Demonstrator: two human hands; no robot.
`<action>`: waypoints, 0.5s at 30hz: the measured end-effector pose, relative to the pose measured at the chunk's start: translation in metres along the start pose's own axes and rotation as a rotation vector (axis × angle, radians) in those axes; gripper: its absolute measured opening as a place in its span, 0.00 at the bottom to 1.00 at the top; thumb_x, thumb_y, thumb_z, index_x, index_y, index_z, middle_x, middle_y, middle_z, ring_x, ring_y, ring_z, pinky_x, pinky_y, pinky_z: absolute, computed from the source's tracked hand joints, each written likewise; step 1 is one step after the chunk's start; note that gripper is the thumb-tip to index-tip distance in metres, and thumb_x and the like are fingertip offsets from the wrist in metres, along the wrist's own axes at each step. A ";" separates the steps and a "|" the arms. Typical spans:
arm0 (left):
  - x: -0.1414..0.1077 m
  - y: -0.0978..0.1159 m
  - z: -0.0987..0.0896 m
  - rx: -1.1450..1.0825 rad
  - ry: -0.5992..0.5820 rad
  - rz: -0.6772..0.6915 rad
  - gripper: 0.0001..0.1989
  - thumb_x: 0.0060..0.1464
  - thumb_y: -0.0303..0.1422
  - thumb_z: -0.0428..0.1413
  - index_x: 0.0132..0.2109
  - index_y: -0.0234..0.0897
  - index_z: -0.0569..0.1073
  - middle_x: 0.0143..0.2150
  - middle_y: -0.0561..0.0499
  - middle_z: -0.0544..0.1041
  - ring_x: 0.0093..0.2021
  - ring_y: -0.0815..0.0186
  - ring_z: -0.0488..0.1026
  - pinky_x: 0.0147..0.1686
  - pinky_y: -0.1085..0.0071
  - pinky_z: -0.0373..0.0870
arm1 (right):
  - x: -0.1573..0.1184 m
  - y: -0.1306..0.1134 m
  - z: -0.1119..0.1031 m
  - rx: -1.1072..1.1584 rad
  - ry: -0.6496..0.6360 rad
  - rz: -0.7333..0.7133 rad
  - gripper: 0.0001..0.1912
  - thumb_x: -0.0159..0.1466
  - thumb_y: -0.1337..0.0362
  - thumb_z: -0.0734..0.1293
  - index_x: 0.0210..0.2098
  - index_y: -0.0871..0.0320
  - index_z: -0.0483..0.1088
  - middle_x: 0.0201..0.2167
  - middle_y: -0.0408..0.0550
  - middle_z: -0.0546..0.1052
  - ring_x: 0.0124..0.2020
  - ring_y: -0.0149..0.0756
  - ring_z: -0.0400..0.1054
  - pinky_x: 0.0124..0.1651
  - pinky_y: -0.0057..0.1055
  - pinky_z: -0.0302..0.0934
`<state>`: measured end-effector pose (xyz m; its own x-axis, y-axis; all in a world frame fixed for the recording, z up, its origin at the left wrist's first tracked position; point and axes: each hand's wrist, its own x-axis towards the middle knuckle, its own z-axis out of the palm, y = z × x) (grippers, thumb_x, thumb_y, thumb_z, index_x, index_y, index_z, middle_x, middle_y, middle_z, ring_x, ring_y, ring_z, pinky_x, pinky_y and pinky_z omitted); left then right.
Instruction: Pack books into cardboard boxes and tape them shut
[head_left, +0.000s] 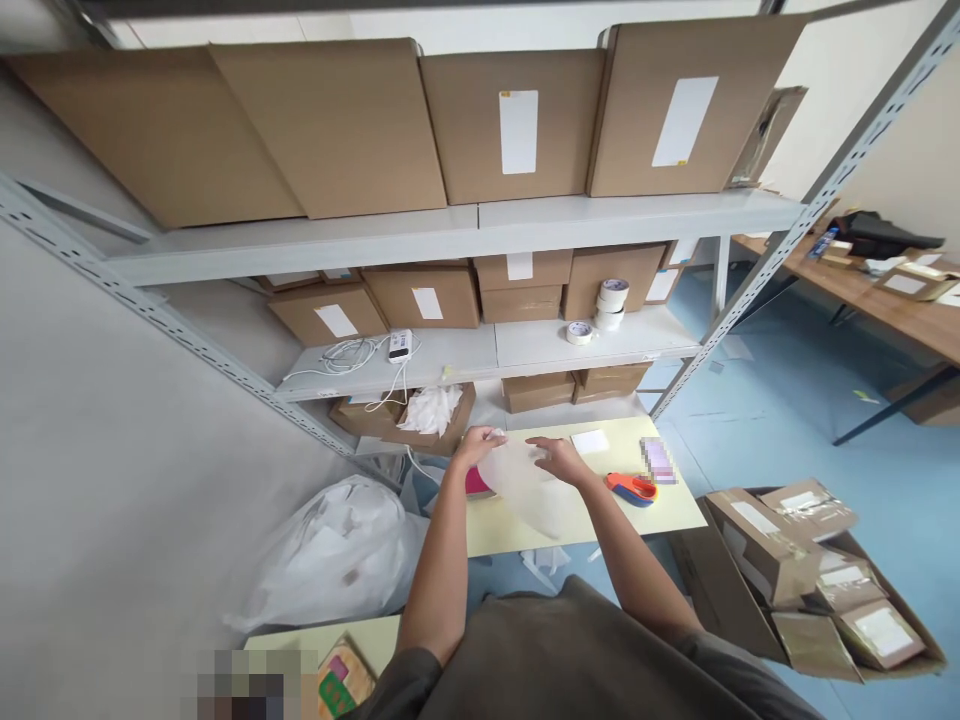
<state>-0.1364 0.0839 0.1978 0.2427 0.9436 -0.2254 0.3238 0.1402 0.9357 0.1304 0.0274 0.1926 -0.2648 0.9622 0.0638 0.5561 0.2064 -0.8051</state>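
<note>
Grey metal shelving (337, 250) is ranged behind a pale yellow bench (487, 535). By the left hand (477, 446), a thin translucent sheet (521, 490) is pinched at its upper edge between thumb and fingers, and is held out over the middle of the bench. At the sheet's other side the right hand (561, 462) is spread, its fingers parted; whether the film is gripped there cannot be told. Beside the sheet, on the left, a pink item (477, 482) is partly covered. To the right, a white card (590, 441), an orange-and-blue tool (631, 488) and a purple item (658, 460), blurred, are laid out. Farther off, a large carton (720, 600) is filled with small parcels (772, 550), and tape rolls (609, 304) are kept on the middle shelf.
</note>
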 end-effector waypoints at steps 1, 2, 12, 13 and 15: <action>-0.001 -0.002 -0.007 -0.044 0.041 0.033 0.31 0.42 0.60 0.68 0.36 0.34 0.80 0.30 0.51 0.79 0.33 0.61 0.76 0.35 0.69 0.70 | 0.000 0.002 0.003 -0.011 0.006 0.047 0.28 0.52 0.70 0.75 0.52 0.46 0.82 0.45 0.46 0.86 0.43 0.47 0.79 0.47 0.35 0.69; -0.002 -0.004 -0.015 -0.092 0.085 0.072 0.30 0.44 0.60 0.67 0.37 0.35 0.81 0.32 0.51 0.80 0.33 0.62 0.76 0.35 0.69 0.69 | 0.000 0.004 0.007 -0.012 0.002 0.104 0.26 0.51 0.67 0.77 0.49 0.48 0.82 0.41 0.46 0.86 0.40 0.46 0.78 0.44 0.34 0.68; 0.013 -0.066 -0.070 -0.241 0.221 0.157 0.31 0.51 0.61 0.64 0.42 0.35 0.84 0.38 0.46 0.84 0.41 0.57 0.78 0.42 0.67 0.74 | -0.035 0.042 0.037 0.572 0.090 0.421 0.24 0.48 0.44 0.81 0.28 0.57 0.75 0.28 0.44 0.80 0.31 0.38 0.72 0.37 0.32 0.64; 0.016 -0.074 -0.070 -0.235 0.225 0.153 0.31 0.53 0.61 0.63 0.41 0.35 0.84 0.37 0.47 0.83 0.40 0.58 0.77 0.41 0.67 0.74 | -0.040 0.047 0.035 0.581 0.125 0.444 0.25 0.47 0.44 0.82 0.28 0.57 0.75 0.28 0.46 0.81 0.31 0.37 0.73 0.37 0.32 0.64; 0.021 -0.091 -0.067 -0.215 0.235 0.140 0.30 0.54 0.61 0.62 0.40 0.36 0.84 0.34 0.48 0.82 0.39 0.59 0.77 0.40 0.68 0.74 | -0.047 0.059 0.030 0.577 0.235 0.492 0.25 0.46 0.44 0.81 0.29 0.57 0.75 0.28 0.47 0.81 0.29 0.37 0.73 0.36 0.32 0.64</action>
<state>-0.2222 0.1114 0.1260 0.0462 0.9979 -0.0459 0.0967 0.0413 0.9945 0.1515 -0.0109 0.1244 0.1140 0.9447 -0.3076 0.0534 -0.3150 -0.9476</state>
